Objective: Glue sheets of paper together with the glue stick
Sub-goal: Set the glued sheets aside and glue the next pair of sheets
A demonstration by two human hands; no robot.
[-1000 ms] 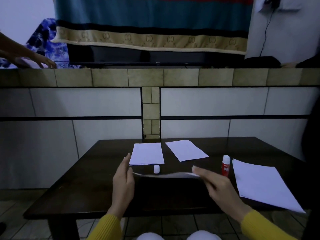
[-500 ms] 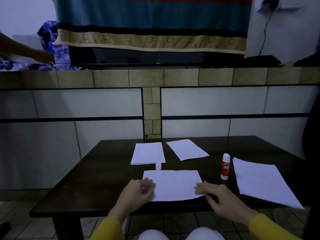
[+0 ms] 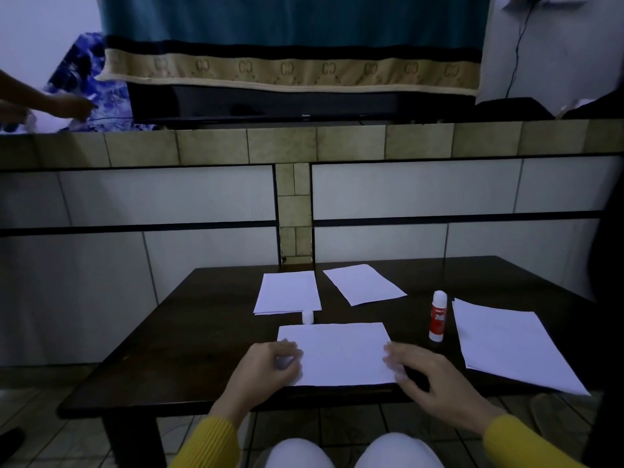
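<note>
The table [image 3: 209,336] in the lower half of the frame looks like dark wood with a slightly glossy finish. The sheets [image 3: 341,352] are matt white paper, and the glue stick [image 3: 438,315] at lower right looks like smooth plastic. The wall tiles [image 3: 162,197] across the middle look smooth.

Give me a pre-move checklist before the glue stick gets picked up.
1. Near sheet flat on the table: ok.
2. Left hand steadying its left edge: ok.
3. Right hand free to reach: ok, holds nothing.
4. Glue stick upright, path clear: ok.
5. Cap off: ok, beside the far sheets.
6. Glue extended: cannot tell.
</note>
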